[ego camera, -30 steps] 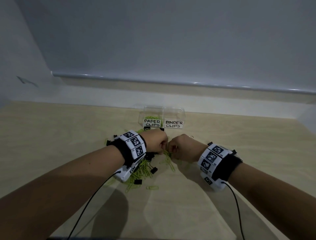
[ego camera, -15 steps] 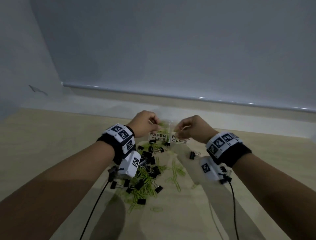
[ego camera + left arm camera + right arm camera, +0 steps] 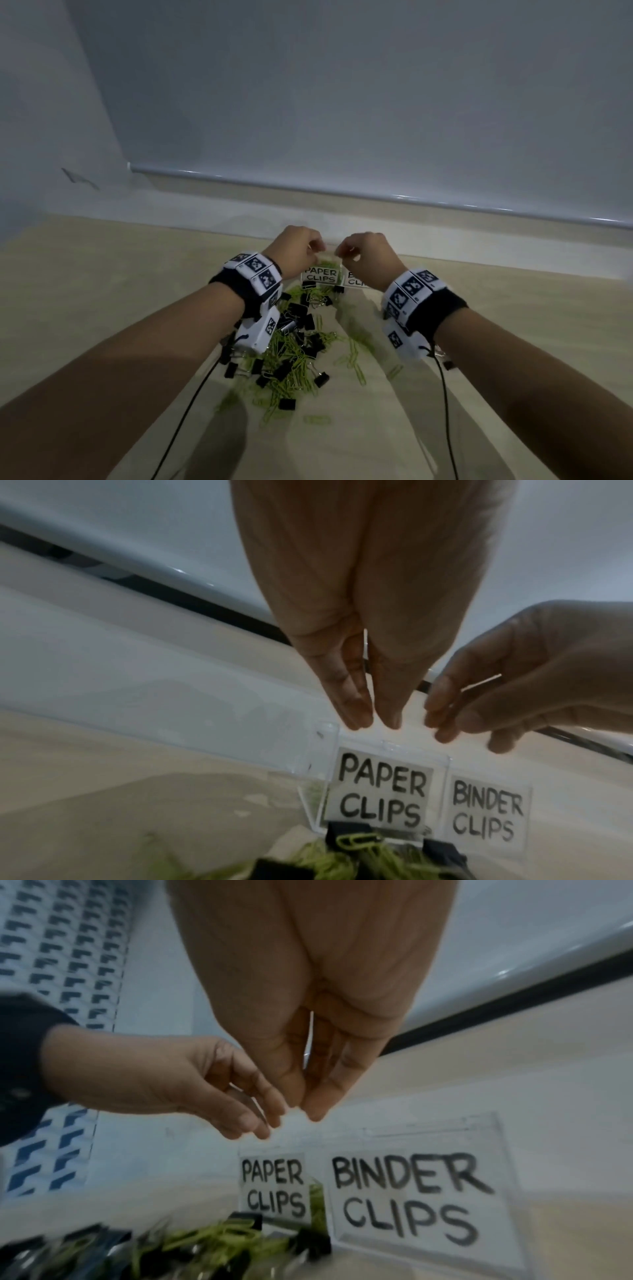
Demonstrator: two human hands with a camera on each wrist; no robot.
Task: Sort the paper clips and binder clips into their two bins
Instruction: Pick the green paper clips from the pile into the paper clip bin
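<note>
From the head view, both hands are hovering over the two clear bins at the far end of the pile [image 3: 291,346]. The left hand [image 3: 296,251] and right hand [image 3: 366,258] are loosely curled, fingertips nearly meeting above the paper-clip bin [image 3: 320,274]. Green paper clips [image 3: 358,353] and black binder clips [image 3: 306,320] are lying mixed on the table [image 3: 102,291], so most of the sorting is, I judge, not yet done.

In the left wrist view, the left fingers [image 3: 356,712] are pointing down, pressed close together, above the bin; I cannot tell whether they are pinching anything. No clip is showing.

In the right wrist view, the right fingertips [image 3: 315,1110] are drawn together over the seam beside the binder-clip bin [image 3: 414,1196]; again nothing visible between them, so I cannot tell if anything is held.

This looks like a drop into the bins. The next move is calling for going back to the pile and picking one kind cleanly from the tangle.
</note>
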